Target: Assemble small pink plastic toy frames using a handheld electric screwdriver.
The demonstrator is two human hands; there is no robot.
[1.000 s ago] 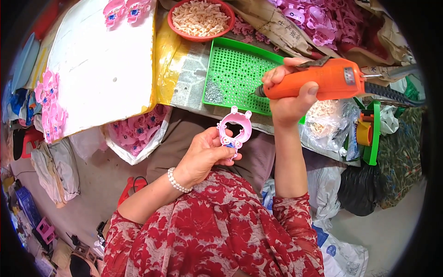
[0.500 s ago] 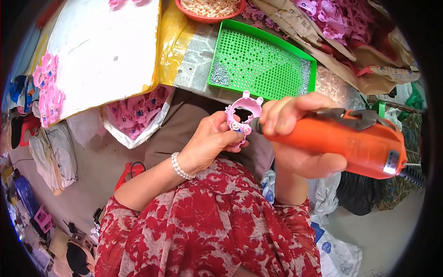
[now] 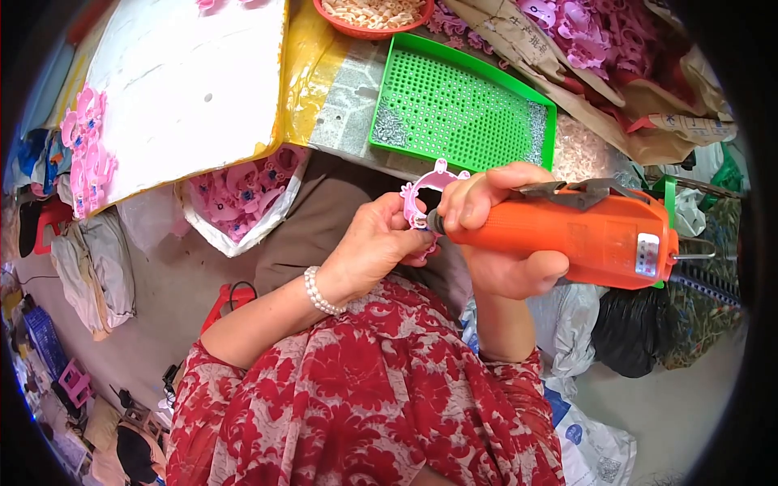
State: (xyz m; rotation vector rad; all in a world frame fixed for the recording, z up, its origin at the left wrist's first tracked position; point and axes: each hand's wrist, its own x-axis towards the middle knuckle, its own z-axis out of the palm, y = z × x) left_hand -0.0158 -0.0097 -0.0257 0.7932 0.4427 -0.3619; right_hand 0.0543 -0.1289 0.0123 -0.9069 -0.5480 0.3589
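Note:
My left hand (image 3: 381,240), fingers closed, pinches a pink plastic ring-shaped piece (image 3: 412,194) with small knobs along its rim. In my right hand (image 3: 490,243) is an orange electric screwdriver (image 3: 596,239), gripped near its front and lying sideways. Its dark nose meets the pink piece beside my left fingertips; the bit's contact point is hidden. Just beyond my hands sits a green perforated tray (image 3: 466,93). Small metal screws (image 3: 390,128) are heaped in its near left corner, and others lie along its right end.
A white board (image 3: 190,73) at the left bears pink pieces (image 3: 89,154) along its edge. Below it, a white-rimmed container (image 3: 212,240) holds more. A red basin (image 3: 365,32) of pale parts stands at the back; a brown paper sack (image 3: 567,89) lies by pink parts.
The screwdriver and my right hand have shifted left and slightly down, its nose now pressed closer to the pink piece. My left hand keeps its hold, barely moved.

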